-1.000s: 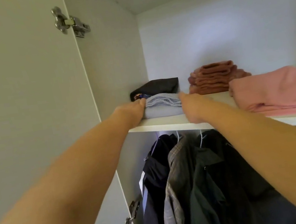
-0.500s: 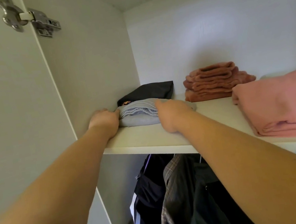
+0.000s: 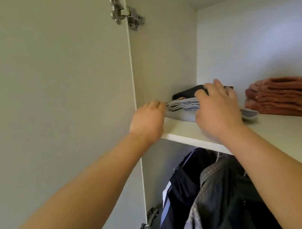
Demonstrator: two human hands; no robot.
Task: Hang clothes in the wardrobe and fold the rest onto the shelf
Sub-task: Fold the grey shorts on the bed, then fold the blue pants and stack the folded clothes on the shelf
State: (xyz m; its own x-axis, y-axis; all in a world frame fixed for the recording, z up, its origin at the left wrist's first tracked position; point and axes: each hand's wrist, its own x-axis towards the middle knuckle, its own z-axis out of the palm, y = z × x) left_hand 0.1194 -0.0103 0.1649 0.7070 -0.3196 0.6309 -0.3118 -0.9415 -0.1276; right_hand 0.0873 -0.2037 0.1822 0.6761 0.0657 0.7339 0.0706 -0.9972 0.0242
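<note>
The shelving step is judged in hand: a grey fold (image 3: 181, 106) is being settled at the left end of the shelf (image 3: 184, 130), just before a black fold (image 3: 186, 93) in the back-left corner. The left hand (image 3: 148, 120) is set against its left end, fingers bent; whether cloth is pinched cannot be told. The right hand (image 3: 216, 108) is laid on top, fingers spread, nothing gripped. A light squaring press and clean release are called for next. Soft, limp, rounded layers are seen; the shelf is smooth and hard.

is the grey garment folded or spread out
Folded: the light grey cloth garment shows stacked layered edges, a compact pile on the white shelf board.
</note>
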